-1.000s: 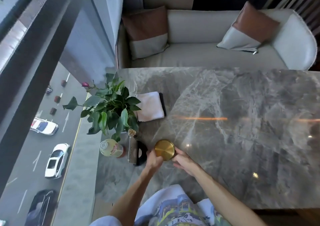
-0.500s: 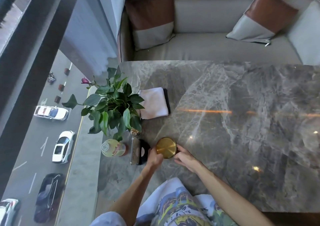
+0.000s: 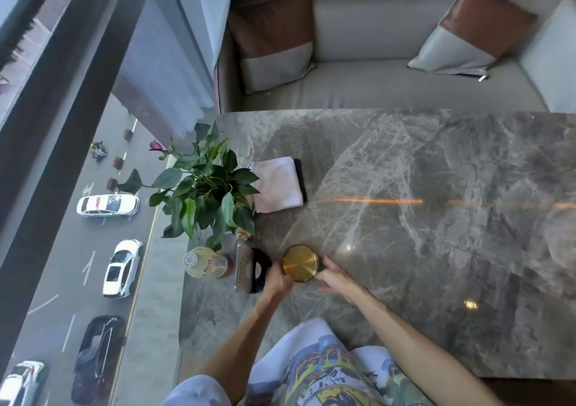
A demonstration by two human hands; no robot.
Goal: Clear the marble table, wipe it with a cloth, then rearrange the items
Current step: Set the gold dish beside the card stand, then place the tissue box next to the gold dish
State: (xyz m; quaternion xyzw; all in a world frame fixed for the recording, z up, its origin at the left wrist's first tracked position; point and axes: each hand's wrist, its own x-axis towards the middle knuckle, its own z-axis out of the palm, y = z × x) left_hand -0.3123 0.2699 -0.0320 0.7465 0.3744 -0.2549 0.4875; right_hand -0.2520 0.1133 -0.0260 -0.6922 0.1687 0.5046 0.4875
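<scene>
Both hands meet at a round brass tin (image 3: 300, 263) standing on the grey marble tabletop (image 3: 420, 218), near its left front corner. The left hand (image 3: 278, 281) presses against the tin's left side, fingers curled round it; whether it truly grips cannot be told from above. The right hand (image 3: 335, 278) sits just at the tin's right edge with fingers spread and loose, touching or nearly touching the rim, not closed on anything. The two hands are apart, with the tin between them.

Left of the tin, touching or just beside the left hand, stands a black holder (image 3: 257, 270) with a clear upright card (image 3: 241, 268) against it. Further left lies a yellow-green bottle (image 3: 205, 263) with a red cap end, on its side or seen from above; which is unclear. Behind these stands a leafy plant (image 3: 205, 190) with one purple bud, at the tabletop's left edge. A small glass item (image 3: 244, 236) sits at the plant's base, too small to identify. Right of the plant lies a folded white cloth (image 3: 277, 184) on a dark underlayer, flat on the marble. The remaining marble to the right carries only reflected light streaks.

Beyond the tabletop is a pale sofa (image 3: 374, 87) with two brown-and-grey cushions (image 3: 274, 37). At the left, a window (image 3: 78, 187) looks down on a street with cars.
</scene>
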